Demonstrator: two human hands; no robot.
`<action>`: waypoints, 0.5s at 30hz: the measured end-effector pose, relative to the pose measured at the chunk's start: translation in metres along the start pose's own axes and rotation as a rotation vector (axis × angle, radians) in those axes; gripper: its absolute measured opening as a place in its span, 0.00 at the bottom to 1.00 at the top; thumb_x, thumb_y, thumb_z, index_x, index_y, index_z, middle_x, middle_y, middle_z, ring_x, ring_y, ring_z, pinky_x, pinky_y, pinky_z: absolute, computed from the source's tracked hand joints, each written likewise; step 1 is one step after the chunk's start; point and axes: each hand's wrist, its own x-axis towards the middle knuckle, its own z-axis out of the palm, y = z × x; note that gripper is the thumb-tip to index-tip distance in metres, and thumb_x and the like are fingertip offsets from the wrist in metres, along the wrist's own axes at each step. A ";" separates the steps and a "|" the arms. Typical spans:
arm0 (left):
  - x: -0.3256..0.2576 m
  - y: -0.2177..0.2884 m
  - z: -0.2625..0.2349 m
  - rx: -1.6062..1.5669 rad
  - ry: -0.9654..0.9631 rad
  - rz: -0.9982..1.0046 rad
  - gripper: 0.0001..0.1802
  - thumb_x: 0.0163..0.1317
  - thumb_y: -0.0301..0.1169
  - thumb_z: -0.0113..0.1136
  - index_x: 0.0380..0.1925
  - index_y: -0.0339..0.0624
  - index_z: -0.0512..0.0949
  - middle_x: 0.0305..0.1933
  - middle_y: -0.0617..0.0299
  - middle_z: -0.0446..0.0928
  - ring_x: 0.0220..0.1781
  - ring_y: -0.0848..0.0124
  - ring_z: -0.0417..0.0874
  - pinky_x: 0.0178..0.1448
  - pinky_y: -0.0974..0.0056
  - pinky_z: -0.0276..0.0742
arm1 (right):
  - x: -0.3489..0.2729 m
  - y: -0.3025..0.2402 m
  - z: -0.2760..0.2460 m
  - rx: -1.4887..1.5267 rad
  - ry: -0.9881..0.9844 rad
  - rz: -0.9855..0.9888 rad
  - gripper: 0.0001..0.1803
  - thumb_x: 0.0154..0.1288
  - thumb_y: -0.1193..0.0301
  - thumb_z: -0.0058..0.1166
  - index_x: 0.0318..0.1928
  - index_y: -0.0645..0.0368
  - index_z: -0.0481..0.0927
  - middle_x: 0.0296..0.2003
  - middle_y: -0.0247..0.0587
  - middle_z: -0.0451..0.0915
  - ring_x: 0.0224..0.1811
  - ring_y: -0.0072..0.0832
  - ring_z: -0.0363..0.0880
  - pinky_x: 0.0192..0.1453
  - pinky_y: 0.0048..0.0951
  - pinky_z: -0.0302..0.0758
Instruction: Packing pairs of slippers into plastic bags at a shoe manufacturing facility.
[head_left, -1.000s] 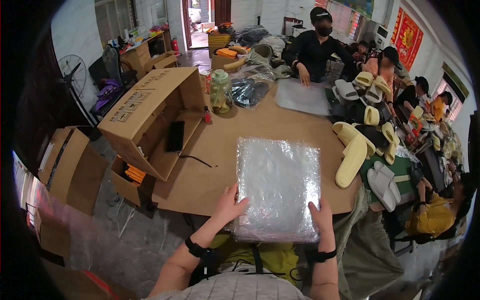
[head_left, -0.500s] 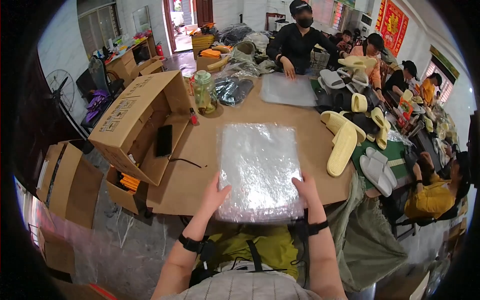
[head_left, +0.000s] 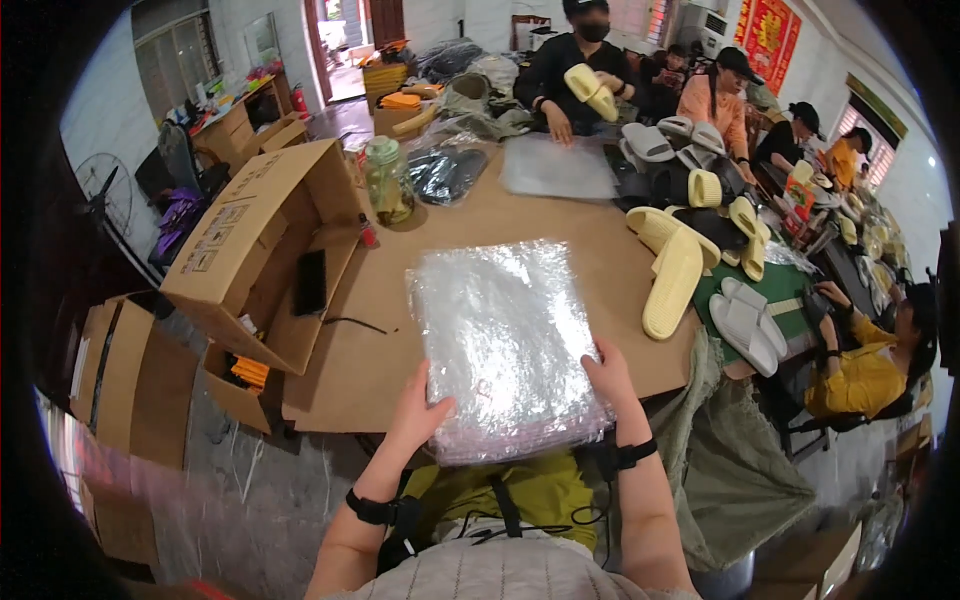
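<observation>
A stack of clear plastic bags (head_left: 505,340) lies over the near edge of the brown table, its shiny surface catching the light. My left hand (head_left: 415,408) grips its left side, thumb on top and fingers mostly hidden beneath. On the opposite side, my right hand (head_left: 608,378) clasps the edge in the same way. The near end of the stack overhangs the table, above my lap. Right of the stack lie yellow slippers (head_left: 672,285) and a pair of grey slippers (head_left: 748,328).
An open cardboard box (head_left: 255,255) on its side holds a black phone (head_left: 311,282) at the left. Behind it stand a glass jar (head_left: 388,185) and a small red bottle (head_left: 368,235). Across the table, a person (head_left: 575,80) holds a yellow slipper (head_left: 592,92) beside more clear bags (head_left: 560,170).
The bag stack has come slightly closer to me and turned a little, still between both hands. The person opposite now has a yellow slipper raised. The whole view has shifted slightly.
</observation>
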 end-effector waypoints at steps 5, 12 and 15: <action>-0.004 0.018 -0.022 0.177 0.073 0.048 0.41 0.59 0.41 0.71 0.69 0.35 0.65 0.71 0.33 0.64 0.71 0.39 0.67 0.72 0.46 0.65 | 0.016 -0.018 -0.029 -0.294 0.406 0.052 0.43 0.59 0.60 0.68 0.69 0.66 0.66 0.64 0.61 0.66 0.66 0.56 0.65 0.71 0.48 0.64; 0.011 0.004 -0.008 0.391 -0.054 0.385 0.33 0.62 0.48 0.66 0.65 0.46 0.75 0.76 0.52 0.64 0.79 0.46 0.57 0.79 0.45 0.54 | 0.046 -0.015 -0.059 -0.628 0.469 0.328 0.59 0.49 0.54 0.74 0.76 0.60 0.53 0.70 0.68 0.54 0.67 0.63 0.60 0.71 0.54 0.63; 0.013 -0.009 0.010 0.385 -0.140 0.349 0.33 0.63 0.57 0.59 0.63 0.51 0.78 0.76 0.51 0.65 0.79 0.46 0.57 0.80 0.38 0.44 | 0.053 0.018 -0.073 -0.701 0.468 0.284 0.54 0.55 0.56 0.69 0.76 0.58 0.54 0.68 0.70 0.57 0.64 0.62 0.65 0.68 0.52 0.67</action>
